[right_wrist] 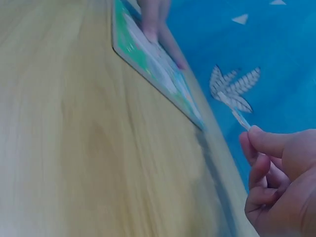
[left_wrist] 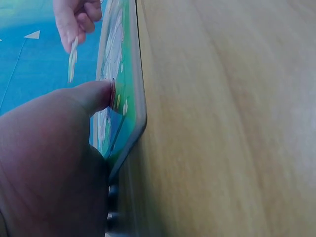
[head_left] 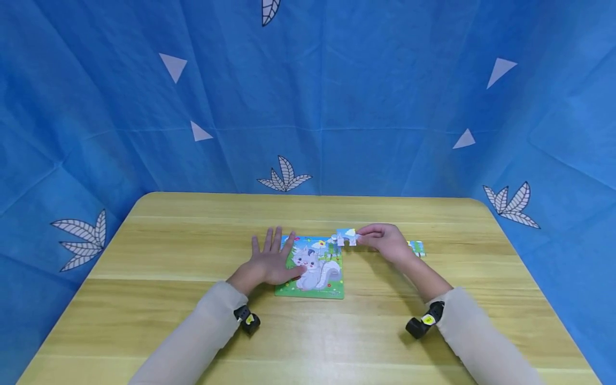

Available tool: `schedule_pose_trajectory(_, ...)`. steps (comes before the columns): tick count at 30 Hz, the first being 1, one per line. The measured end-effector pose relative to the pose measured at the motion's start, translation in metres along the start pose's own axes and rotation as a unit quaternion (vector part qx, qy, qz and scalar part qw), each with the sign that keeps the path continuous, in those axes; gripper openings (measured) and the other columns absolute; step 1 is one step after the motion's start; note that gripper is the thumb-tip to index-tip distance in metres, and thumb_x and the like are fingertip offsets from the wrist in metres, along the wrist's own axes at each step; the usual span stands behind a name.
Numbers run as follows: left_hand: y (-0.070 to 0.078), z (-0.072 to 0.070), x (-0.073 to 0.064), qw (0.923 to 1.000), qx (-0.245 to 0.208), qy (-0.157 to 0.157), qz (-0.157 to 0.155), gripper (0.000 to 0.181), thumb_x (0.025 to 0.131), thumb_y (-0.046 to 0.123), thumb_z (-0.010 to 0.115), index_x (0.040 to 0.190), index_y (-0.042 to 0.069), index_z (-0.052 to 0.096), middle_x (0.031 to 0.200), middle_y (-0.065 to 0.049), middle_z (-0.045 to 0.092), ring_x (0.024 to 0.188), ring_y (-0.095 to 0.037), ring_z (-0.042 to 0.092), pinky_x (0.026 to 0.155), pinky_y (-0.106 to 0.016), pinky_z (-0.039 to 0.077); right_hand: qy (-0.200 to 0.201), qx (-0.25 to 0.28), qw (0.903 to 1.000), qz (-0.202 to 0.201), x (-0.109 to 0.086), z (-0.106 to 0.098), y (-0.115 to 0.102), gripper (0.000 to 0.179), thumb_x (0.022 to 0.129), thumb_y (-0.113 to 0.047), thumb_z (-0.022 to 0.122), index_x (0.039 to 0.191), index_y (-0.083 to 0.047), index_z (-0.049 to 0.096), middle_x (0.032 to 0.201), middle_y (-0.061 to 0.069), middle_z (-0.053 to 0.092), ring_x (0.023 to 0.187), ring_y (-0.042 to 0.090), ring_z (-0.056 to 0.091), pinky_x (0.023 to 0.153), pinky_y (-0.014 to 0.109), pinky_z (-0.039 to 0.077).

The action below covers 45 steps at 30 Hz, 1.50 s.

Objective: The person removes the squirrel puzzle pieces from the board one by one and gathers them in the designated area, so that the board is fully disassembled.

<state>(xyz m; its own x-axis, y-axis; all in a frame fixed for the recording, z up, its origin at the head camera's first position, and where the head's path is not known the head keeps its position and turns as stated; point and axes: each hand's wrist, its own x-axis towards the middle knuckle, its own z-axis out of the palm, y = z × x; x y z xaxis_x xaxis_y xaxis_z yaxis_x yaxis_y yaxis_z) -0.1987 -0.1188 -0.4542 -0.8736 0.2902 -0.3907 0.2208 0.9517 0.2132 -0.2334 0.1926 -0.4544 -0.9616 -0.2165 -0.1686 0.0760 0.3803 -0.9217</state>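
Note:
A square jigsaw puzzle (head_left: 317, 275) showing a grey squirrel on green ground lies on the table. My left hand (head_left: 271, 266) is spread over its left side, with the thumb (left_wrist: 94, 96) resting on the picture near the lower edge. Between thumb and fingertips, my right hand (head_left: 387, 243) pinches a jigsaw piece (head_left: 346, 235), light blue with a bit of yellow. That piece is held up off the table by the puzzle's upper right corner; in the right wrist view it appears thin and nearly edge-on. Part of the puzzle's left side is hidden beneath my left hand.
Just right of my right hand, a blue and green jigsaw piece or pieces (head_left: 417, 248) lie on the wooden table (head_left: 192, 240), partly covered by the hand. A blue patterned cloth (head_left: 361, 107) hangs behind the table and at both sides.

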Motion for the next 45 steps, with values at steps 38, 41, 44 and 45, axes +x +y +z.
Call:
schedule_pose_trajectory(38,-0.003,0.005,0.001,1.0,-0.004,0.005,0.007,0.095,0.097,0.071,0.039,0.165,0.019,-0.002,0.168,-0.019,-0.017,0.153,-0.039,-0.02,0.116,-0.068,-0.013,0.05,-0.203,0.9776,-0.02,-0.034,-0.075,0.037,0.019,0.097,-0.014,0.07,0.109,0.0,0.075,0.103,0.014,0.072,0.079,0.018,0.055,0.064,0.029,0.045)
schedule_pose_trajectory(41,-0.003,0.006,0.002,0.9999,-0.005,0.009,0.008,0.095,0.097,0.071,0.04,0.165,0.019,-0.001,0.168,-0.019,-0.016,0.153,-0.038,-0.019,0.116,-0.068,-0.014,0.05,-0.209,0.9762,-0.029,-0.034,-0.075,0.038,0.018,0.097,-0.013,0.07,0.109,0.0,0.075,0.11,0.017,0.072,0.083,0.018,0.057,0.066,0.029,0.045)
schedule_pose_trajectory(44,-0.004,0.008,0.004,0.9999,-0.007,0.011,0.008,0.095,0.097,0.071,0.04,0.165,0.02,-0.003,0.168,-0.018,-0.017,0.153,-0.038,-0.021,0.115,-0.067,-0.015,0.05,-0.209,0.9761,-0.03,-0.034,-0.075,0.037,0.019,0.097,-0.013,0.069,0.11,0.0,0.075,0.11,0.017,0.072,0.084,0.019,0.057,0.067,0.029,0.046)
schedule_pose_trajectory(45,-0.005,0.009,0.004,0.9999,-0.007,0.013,0.008,0.095,0.097,0.072,0.04,0.165,0.021,-0.003,0.168,-0.017,-0.018,0.153,-0.037,-0.021,0.115,-0.067,-0.015,0.051,-0.209,0.9761,-0.03,-0.035,-0.075,0.036,0.019,0.097,-0.013,0.07,0.111,0.0,0.075,0.108,0.016,0.072,0.083,0.019,0.057,0.066,0.029,0.045)
